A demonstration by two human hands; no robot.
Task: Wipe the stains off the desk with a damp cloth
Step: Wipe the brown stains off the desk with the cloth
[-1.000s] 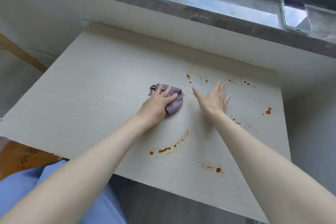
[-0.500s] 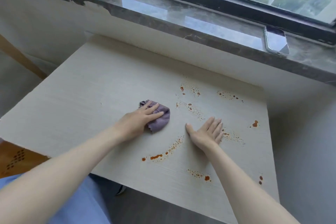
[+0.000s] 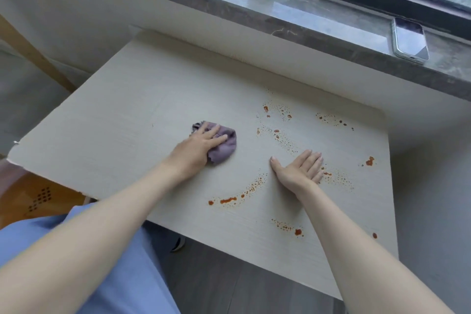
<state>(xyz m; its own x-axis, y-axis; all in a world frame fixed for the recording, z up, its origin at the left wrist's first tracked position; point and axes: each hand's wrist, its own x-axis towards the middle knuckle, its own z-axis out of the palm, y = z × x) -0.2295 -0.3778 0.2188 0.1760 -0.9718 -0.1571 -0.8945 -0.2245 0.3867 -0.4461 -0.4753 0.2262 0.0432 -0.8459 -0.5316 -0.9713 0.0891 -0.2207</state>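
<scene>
The crumpled purple cloth (image 3: 224,145), soft and light, lies mid-desk left of the orange-red stains (image 3: 280,135); best pressed from above. The left hand (image 3: 197,151) presses it with fingers curled; the right hand (image 3: 298,171) rests flat, open, on the pale wood-grain desk (image 3: 114,135)

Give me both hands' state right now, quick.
Left hand: fingers curled over the purple cloth, pressing it on the desk.
Right hand: open, flat on the desk, holding nothing.
</scene>
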